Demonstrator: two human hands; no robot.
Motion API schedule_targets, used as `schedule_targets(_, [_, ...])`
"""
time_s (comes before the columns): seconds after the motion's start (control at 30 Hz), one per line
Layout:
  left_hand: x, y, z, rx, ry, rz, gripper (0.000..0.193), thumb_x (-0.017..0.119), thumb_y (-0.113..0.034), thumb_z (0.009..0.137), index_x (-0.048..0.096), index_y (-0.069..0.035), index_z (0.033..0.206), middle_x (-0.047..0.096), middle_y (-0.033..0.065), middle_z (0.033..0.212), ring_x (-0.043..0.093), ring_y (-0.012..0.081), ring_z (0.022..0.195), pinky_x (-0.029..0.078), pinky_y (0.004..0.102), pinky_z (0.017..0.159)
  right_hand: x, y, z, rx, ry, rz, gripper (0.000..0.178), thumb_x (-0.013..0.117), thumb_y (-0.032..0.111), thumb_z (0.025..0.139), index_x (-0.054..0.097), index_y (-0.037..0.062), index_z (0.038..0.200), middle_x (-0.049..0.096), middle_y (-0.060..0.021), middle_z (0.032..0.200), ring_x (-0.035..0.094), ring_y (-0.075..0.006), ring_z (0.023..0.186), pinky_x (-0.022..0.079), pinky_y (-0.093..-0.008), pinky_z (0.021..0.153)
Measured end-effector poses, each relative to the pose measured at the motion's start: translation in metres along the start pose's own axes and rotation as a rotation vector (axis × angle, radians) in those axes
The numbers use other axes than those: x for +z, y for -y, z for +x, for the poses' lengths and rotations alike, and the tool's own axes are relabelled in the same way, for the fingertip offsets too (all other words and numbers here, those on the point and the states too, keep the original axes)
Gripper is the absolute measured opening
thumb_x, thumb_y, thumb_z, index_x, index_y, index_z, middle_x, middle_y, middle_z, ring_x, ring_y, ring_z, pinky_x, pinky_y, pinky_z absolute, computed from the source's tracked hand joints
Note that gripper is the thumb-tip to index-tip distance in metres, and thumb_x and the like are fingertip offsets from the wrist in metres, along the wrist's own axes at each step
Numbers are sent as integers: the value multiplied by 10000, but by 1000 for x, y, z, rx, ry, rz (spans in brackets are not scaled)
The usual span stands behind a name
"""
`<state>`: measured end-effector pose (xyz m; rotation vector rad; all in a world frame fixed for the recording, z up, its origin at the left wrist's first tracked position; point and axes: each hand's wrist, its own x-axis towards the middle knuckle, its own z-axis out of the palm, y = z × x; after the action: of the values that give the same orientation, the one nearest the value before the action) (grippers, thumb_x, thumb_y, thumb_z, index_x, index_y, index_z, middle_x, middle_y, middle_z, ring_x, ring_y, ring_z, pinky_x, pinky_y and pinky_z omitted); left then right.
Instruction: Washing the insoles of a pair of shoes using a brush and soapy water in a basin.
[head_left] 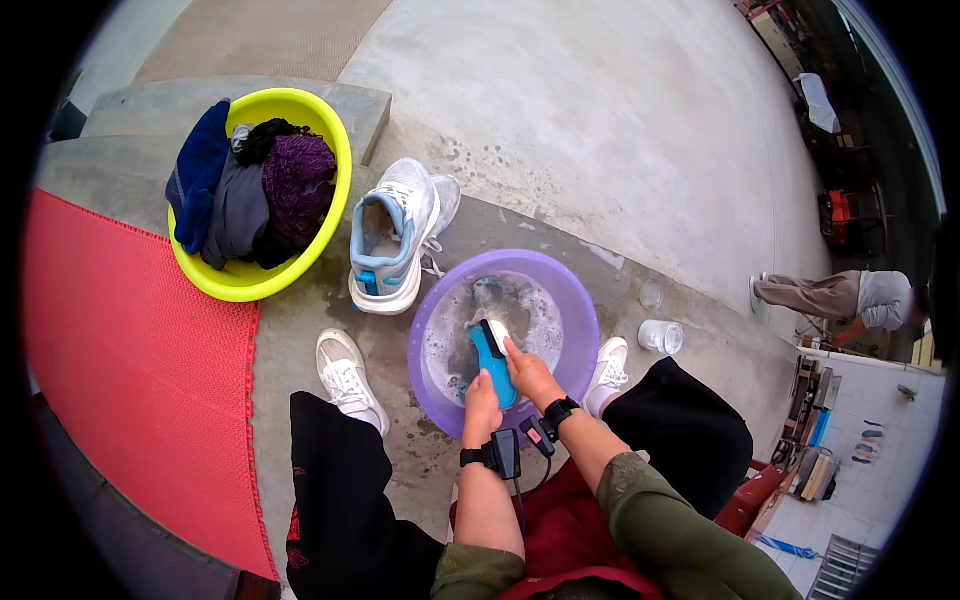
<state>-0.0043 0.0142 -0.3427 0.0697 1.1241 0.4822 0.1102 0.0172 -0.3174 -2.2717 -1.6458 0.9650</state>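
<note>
— What is being held?

— A blue brush [490,362] with a white head. The left hand [482,400] is clenched around its lower end and the right hand [530,375] grips it from the side, so the brush lies between both palms and sticks out ahead of the fingers.

— And where does that put it?

— Over a purple basin [575,300] of grey, soapy water, directly in front of the hands. Under the brush head, just beyond the fingertips, something dark sits in the water; I cannot tell what it is.

— What lies around the hands?

— Ahead and to the left of the left hand, touching the basin's rim, stands a white and light-blue sneaker [395,235] on wet concrete floor [600,120]. Farther out on that side is a yellow-green basin [300,110] heaped with dark clothes [250,190] in blue, grey and purple. A red mat [130,350] covers the floor well to the left.

— And to the right?

— A small clear cup [660,336] lies just past the purple basin, to the right of the right hand. Well beyond it another person [850,298] bends over.

— The person's own feet?

— In white shoes, one either side of the purple basin.
</note>
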Motion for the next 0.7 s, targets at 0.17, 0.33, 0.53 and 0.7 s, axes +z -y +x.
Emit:
schedule_targets(0.17, [8, 2, 7, -10, 20, -121, 305, 291, -238, 865, 427, 15, 969, 517, 93, 848, 515, 183, 752, 418, 300, 687, 8, -8, 3, -22, -106, 30, 388, 428, 133, 763, 362, 83, 1142, 511, -236, 645, 501, -375, 592, 395, -440, 527])
schedule_targets(0.33, [4, 5, 3, 42, -230, -43, 354, 269, -254, 856, 445, 37, 955, 508, 94, 813, 485, 166, 683, 400, 290, 610, 1, 2, -72, -191, 156, 250, 442, 455, 94, 748, 333, 102, 1173, 519, -214, 648, 508, -358, 570, 394, -431, 525])
schedule_targets(0.53, [29, -7, -12, -79, -103, 56, 182, 344, -142, 838, 431, -13, 932, 521, 92, 721, 517, 178, 529, 419, 274, 427, -10, -19, 12, -54, 53, -122, 414, 440, 156, 767, 333, 133, 1166, 531, -194, 631, 518, -347, 582, 405, -429, 524])
schedule_targets(0.7, [23, -25, -18, -16, -221, 196, 155, 362, -114, 824, 426, -19, 928, 510, 77, 681, 486, 139, 480, 391, 249, 385, 2, -4, -3, -28, 86, 73, 430, 444, 150, 767, 324, 173, 1179, 533, -190, 624, 517, -348, 574, 405, -424, 533])
